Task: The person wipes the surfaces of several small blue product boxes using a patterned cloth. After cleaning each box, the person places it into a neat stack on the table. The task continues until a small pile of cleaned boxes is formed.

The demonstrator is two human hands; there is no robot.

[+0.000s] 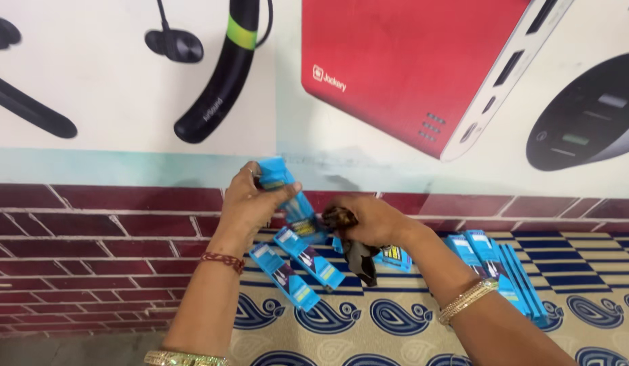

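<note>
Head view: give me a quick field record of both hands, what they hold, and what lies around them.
Left hand: raised, gripping a blue packet
Right hand: closed on a dark crumpled item, kind unclear
Below hands: two loose blue packets on the patterned mat
Right side: stack of blue packets
Behind: brick-pattern wall, gadget poster

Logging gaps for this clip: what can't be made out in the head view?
- Dark item in the right hand: fingers cover it, so its kind is unclear.
- Small print on the blue packet held by the left hand: too small, blurred.
- Blue boxes on the mat: partly behind the right forearm.
</note>
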